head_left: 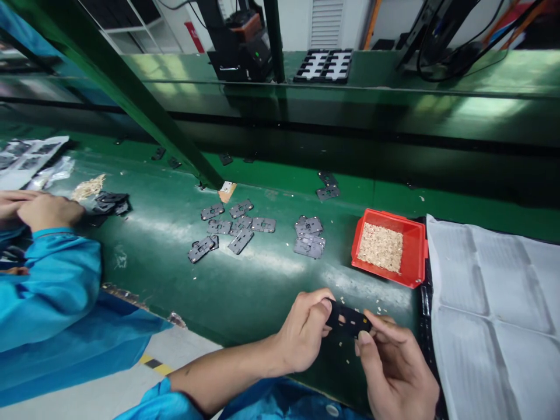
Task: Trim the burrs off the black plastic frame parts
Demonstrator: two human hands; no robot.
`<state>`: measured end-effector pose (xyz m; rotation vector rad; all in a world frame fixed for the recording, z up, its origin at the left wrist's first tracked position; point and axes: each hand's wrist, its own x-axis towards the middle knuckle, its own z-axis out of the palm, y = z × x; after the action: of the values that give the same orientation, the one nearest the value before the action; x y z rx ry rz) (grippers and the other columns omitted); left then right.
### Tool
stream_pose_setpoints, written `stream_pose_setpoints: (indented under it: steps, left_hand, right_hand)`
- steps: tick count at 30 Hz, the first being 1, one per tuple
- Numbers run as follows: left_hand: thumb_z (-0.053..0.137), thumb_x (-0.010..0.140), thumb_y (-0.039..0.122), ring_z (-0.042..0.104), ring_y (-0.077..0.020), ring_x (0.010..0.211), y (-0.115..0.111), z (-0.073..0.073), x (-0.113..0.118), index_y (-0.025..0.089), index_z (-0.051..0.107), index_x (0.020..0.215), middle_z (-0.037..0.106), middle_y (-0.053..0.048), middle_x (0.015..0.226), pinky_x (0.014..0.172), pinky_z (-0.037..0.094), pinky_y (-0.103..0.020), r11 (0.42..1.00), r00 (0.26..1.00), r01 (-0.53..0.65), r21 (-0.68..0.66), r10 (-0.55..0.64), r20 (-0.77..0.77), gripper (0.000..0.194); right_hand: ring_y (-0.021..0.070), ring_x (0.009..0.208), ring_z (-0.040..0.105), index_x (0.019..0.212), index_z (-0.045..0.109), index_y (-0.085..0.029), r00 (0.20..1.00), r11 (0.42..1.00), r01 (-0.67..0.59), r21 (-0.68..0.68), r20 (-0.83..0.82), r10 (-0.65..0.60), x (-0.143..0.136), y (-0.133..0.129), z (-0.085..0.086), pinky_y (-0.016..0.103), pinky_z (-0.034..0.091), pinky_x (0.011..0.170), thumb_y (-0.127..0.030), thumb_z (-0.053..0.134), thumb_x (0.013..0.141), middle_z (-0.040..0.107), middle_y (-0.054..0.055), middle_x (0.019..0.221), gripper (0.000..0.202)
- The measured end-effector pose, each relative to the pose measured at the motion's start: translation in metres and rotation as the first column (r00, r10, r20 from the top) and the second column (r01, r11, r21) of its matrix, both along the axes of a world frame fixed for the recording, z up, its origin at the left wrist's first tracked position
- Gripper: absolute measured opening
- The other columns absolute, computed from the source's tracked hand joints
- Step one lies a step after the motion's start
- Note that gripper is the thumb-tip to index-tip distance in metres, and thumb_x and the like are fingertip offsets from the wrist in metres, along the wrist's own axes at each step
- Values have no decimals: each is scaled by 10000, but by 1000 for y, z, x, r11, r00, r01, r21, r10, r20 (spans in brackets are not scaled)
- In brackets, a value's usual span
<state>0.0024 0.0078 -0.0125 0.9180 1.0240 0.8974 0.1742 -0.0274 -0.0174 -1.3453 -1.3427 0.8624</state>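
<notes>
Between my two hands, over the front of the green bench, is a flat black plastic plate (349,319) with small cut-outs. My left hand (306,332) pinches its left end between thumb and fingers. At the other end, my right hand (391,356) grips the plate's right edge with thumb and forefinger. Tiny pale bits lie scattered on the bench around it. Beyond my hands is a small stack of similar dark plates (310,245). To the right of that stack stands a red bin (413,251) holding many small beige pieces (380,248).
Several more plates (240,224) lie loosely grouped left of centre. A green post (175,134) slants down to the bench. A tray covered with a white sheet (494,315) is at the right. On the left, a co-worker's blue sleeve (65,262) and hands rest by another pile.
</notes>
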Motion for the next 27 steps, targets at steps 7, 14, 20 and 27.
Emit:
stream_pose_setpoints:
  steps: [7,14,20,27]
  left_hand:
    - [369,1117,533,284,-89,531,-5,3,8,225,386,766,371,62,626,491,261,-208,997,996,-70,17,70,-53,467]
    - [333,1155,553,276,-83,537,-9,7,8,226,408,856,373,80,657,496,264,-196,999,999,34,20,-34,-4,449]
    - [335,1158,554,298,-79,546,-10,1,11,222,419,886,360,84,675,497,267,-195,1000,1000,7,-14,-7,12,437]
    - [324,1139,613,322,-89,556,-14,1,10,223,426,893,344,79,685,489,272,-198,1000,997,10,-29,-13,-77,471]
  right_hand:
    - [143,564,707,1115,748,-210,995,993,-28,-116,-101,16,-4,11,4,220,612,535,-280,697,1030,749,18,785,122]
    - [108,491,597,949,740,-205,977,986,108,-128,-170,-129,-11,20,4,191,487,455,-333,762,984,676,-13,692,135]
    - [132,599,667,1012,734,-220,985,988,101,-121,-128,-117,-10,16,1,201,531,504,-326,707,1031,719,17,821,110]
    - [146,593,694,990,757,-221,973,986,111,-124,-190,-133,-15,17,7,216,592,515,-328,749,993,748,30,810,108]
